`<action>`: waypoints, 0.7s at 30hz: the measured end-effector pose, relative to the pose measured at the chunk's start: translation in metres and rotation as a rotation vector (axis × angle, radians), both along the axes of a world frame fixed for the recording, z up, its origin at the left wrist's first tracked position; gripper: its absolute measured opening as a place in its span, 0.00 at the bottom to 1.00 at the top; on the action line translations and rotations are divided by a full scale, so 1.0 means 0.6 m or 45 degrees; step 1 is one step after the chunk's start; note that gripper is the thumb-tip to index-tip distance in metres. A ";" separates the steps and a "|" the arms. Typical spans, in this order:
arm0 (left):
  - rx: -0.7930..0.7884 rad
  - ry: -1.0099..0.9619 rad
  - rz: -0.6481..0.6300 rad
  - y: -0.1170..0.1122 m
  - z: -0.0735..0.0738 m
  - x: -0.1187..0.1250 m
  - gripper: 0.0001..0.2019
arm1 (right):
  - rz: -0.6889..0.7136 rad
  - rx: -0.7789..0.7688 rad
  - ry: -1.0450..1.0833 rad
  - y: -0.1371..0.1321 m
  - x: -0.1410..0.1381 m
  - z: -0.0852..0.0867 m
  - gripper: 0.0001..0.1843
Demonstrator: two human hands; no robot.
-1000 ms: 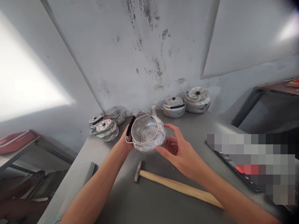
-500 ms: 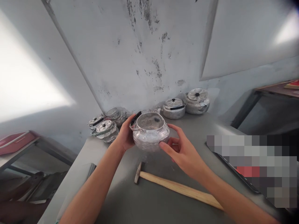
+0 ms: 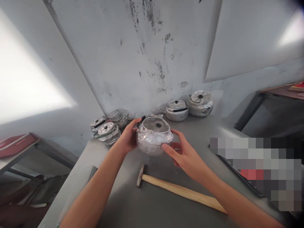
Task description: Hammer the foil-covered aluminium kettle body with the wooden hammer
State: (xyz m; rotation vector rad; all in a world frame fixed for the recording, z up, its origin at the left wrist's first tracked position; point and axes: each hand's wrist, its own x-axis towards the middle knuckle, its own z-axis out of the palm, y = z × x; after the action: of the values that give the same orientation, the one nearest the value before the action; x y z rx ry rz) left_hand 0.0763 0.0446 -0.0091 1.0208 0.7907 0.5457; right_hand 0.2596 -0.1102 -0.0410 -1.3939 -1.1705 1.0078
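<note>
Your left hand and right hand, both partly curled, hold opposite sides of the open-topped kettle at frame centre; the hammer lies on the worktop, lower centre.

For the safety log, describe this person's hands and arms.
The left hand and right hand wear no gloves; the left forearm and right forearm look bare, with no watch showing. A green sliver at the bottom edge is too small to identify.
</note>
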 end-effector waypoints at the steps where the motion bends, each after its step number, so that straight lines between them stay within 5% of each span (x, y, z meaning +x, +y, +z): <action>1: -0.002 0.008 0.016 -0.002 0.000 0.001 0.27 | -0.006 -0.011 -0.014 0.000 0.000 0.000 0.41; 11: -0.057 -0.021 0.064 -0.007 0.005 0.004 0.25 | 0.030 -0.009 -0.015 0.002 0.003 -0.002 0.42; 21: -0.143 -0.168 0.086 -0.002 0.002 -0.001 0.18 | 0.047 0.069 0.146 0.008 0.009 -0.017 0.30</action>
State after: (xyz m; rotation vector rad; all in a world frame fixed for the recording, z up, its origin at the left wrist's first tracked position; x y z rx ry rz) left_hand 0.0758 0.0435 -0.0080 0.8483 0.7323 0.6137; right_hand 0.2648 -0.1054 -0.0514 -1.2593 -1.1338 1.0605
